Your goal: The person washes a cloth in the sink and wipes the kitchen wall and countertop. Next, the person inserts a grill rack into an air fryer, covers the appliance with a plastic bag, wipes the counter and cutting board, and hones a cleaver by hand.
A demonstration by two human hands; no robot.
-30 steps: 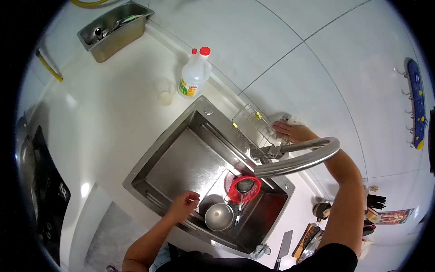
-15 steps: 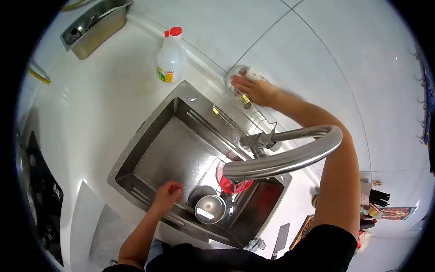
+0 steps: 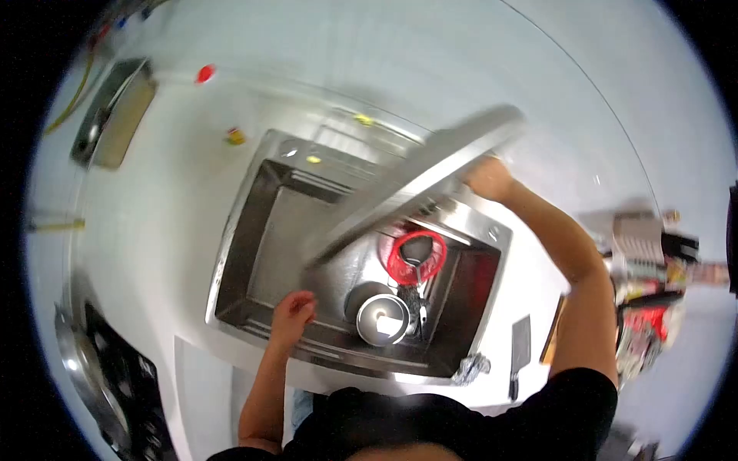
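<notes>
My right hand (image 3: 490,179) is behind the blurred steel faucet (image 3: 415,180), close to the back wall. The faucet hides its fingers, so whatever it holds is out of sight. Over the front left part of the steel sink (image 3: 223,269), my left hand (image 3: 294,311) hovers with curled fingers and nothing visible in them. A metal bowl (image 3: 383,320) stands in the sink to the right of that hand. Behind the bowl lies a red-rimmed basket (image 3: 438,261). A wire rack (image 3: 338,138) sits at the sink's back edge, partly behind the faucet.
A cleaver (image 3: 521,342) and a crumpled grey cloth (image 3: 470,369) lie right of the sink. A steel tray (image 3: 127,127) with utensils is at the back left. A bottle with a red cap (image 3: 205,74) stands nearby. A pan (image 3: 84,365) is at the left edge.
My right hand was flat on a whitish cloth against the wall; it has come down and right, behind the faucet. My view has turned and blurred. The left hand keeps its curled pose.
</notes>
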